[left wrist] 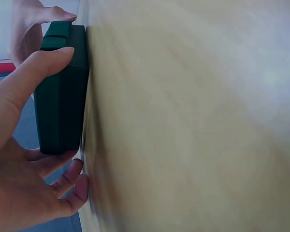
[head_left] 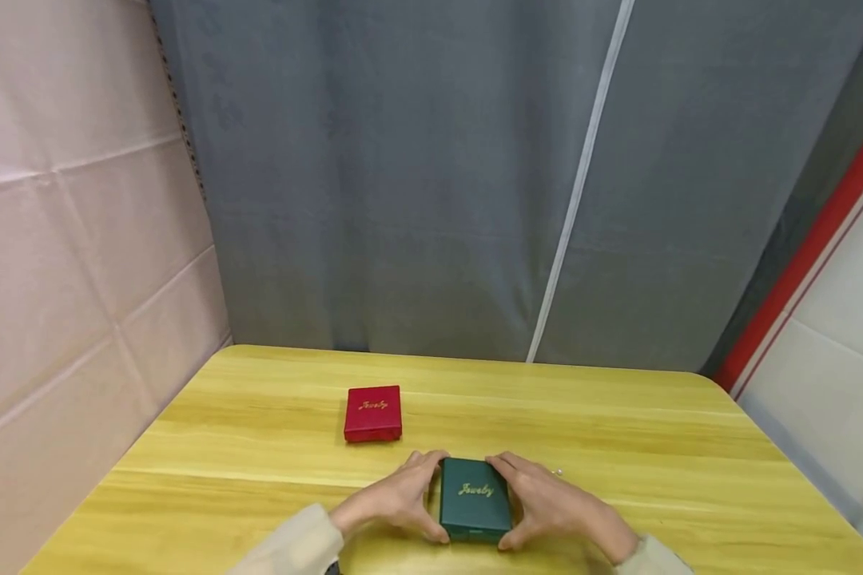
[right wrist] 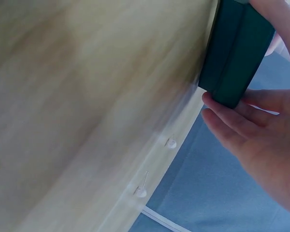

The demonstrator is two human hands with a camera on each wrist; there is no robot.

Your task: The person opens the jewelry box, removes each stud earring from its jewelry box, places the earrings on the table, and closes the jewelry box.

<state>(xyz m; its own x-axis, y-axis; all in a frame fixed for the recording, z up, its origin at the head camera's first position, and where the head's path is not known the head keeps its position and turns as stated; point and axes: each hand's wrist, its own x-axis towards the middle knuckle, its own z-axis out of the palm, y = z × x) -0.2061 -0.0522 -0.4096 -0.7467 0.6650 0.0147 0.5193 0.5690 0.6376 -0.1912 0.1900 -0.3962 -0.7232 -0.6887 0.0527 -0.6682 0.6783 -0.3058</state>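
Observation:
A dark green jewelry box (head_left: 475,511) with gold lettering on its lid lies closed at the front of the table. My left hand (head_left: 406,495) grips its left side, thumb at the near corner and fingertips at the far one. Mirroring it, my right hand (head_left: 550,503) holds the right side between thumb and fingers. In the left wrist view the thumb presses the front edge of the green box (left wrist: 63,106), close by its clasp. Two small pearl stud earrings, one nearer (right wrist: 171,143) and one farther (right wrist: 140,192), lie beyond my right fingers in the right wrist view.
A closed red jewelry box (head_left: 373,414) with gold lettering sits farther back, left of the green one. The yellow wood-grain table (head_left: 259,407) ends at a grey curtain (head_left: 403,200). Pale sheeting (head_left: 57,263) hangs along the left side.

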